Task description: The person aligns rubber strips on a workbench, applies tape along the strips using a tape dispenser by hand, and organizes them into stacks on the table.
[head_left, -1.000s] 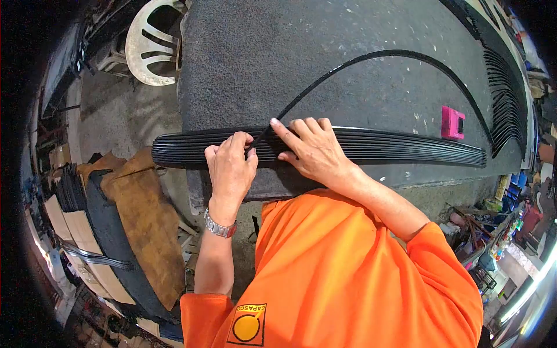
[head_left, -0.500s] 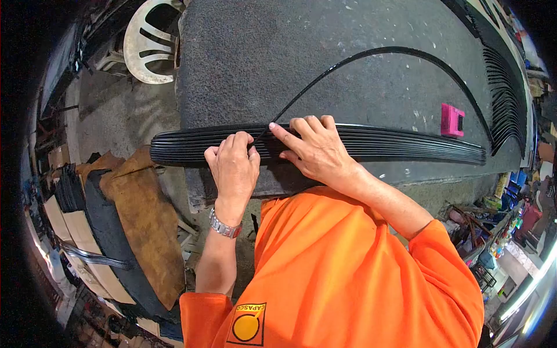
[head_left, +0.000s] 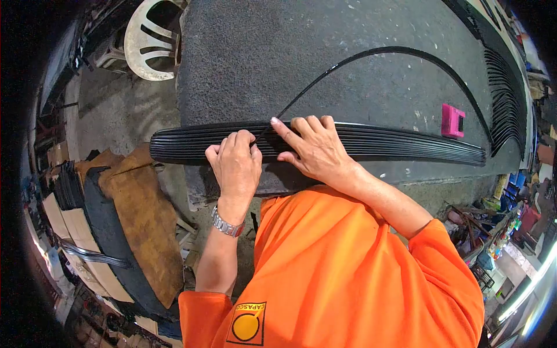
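Observation:
Long, thin black strips lie side by side in a flat row along the near part of the dark table. One more black strip arches over the table, from the right end of the row back to my hands. My left hand is closed in a pinch on this strip's near end, just above the row. Beside it, my right hand lies palm down over the row with its fingers apart. Its index fingertip touches the arched strip. Whatever is under the right palm is hidden.
A pink block-shaped thing with a dark slot sits behind the row's right part. More curved black strips line the table's right edge. A white plastic chair stands at the far left, and brown sheet material lies at the near left.
The right thumb has spread slightly away from the index finger. Both hands otherwise stay almost in place, and the arched strip keeps its shape.

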Demonstrator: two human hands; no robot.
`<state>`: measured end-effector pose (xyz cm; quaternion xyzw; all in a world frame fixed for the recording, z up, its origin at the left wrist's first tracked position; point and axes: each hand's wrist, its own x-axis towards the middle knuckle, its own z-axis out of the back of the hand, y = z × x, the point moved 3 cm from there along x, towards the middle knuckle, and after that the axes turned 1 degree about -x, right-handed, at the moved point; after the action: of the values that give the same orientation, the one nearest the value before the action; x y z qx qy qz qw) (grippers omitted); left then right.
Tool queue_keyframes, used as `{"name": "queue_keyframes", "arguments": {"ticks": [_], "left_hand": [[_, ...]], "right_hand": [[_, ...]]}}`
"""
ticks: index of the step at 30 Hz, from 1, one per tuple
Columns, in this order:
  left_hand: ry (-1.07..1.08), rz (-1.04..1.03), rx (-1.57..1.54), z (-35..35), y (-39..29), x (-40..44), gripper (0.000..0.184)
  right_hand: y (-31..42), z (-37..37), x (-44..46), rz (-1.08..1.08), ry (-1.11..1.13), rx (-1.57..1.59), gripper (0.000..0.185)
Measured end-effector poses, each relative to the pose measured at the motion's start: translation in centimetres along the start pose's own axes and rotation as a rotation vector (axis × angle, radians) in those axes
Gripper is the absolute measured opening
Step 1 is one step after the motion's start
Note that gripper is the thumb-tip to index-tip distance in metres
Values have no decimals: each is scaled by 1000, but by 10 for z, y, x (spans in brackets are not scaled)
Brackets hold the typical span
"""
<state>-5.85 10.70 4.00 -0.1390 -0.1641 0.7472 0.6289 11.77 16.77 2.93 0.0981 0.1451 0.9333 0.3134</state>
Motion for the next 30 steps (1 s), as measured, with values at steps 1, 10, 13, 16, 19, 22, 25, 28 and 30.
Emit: {"name": "queue_keyframes", "arguments": {"ticks": [1, 10, 13, 16, 19, 22, 25, 28, 30], "left_hand": [[1, 1, 4, 0, 0, 0, 17], [-22, -6, 4, 0, -2, -2, 17], [-35, -18, 5, -1, -4, -2, 17], [-50, -20, 26, -2, -5, -4, 17], [-71, -22, 41, -3, -6, -5, 17], [-90, -24, 46, -5, -7, -7, 16], [-104, -31, 46, -5, -8, -7, 17], [-107, -38, 53, -5, -8, -7, 17], [-111, -41, 60, -5, -8, -7, 16]], "right_hand": [[-1, 2, 0, -2, -1, -3, 71], [-24, 13, -1, -79, -25, -77, 64], [-17, 12, -2, -46, 7, -56, 64], [-7, 10, -3, -2, -10, -20, 61], [-6, 13, -2, -4, 0, -19, 57], [-14, 18, -1, -63, -23, -43, 56], [-13, 18, -1, -37, -36, -46, 56], [-3, 17, -2, -7, -16, -8, 57], [-1, 17, -2, 7, -15, 8, 57]]}}
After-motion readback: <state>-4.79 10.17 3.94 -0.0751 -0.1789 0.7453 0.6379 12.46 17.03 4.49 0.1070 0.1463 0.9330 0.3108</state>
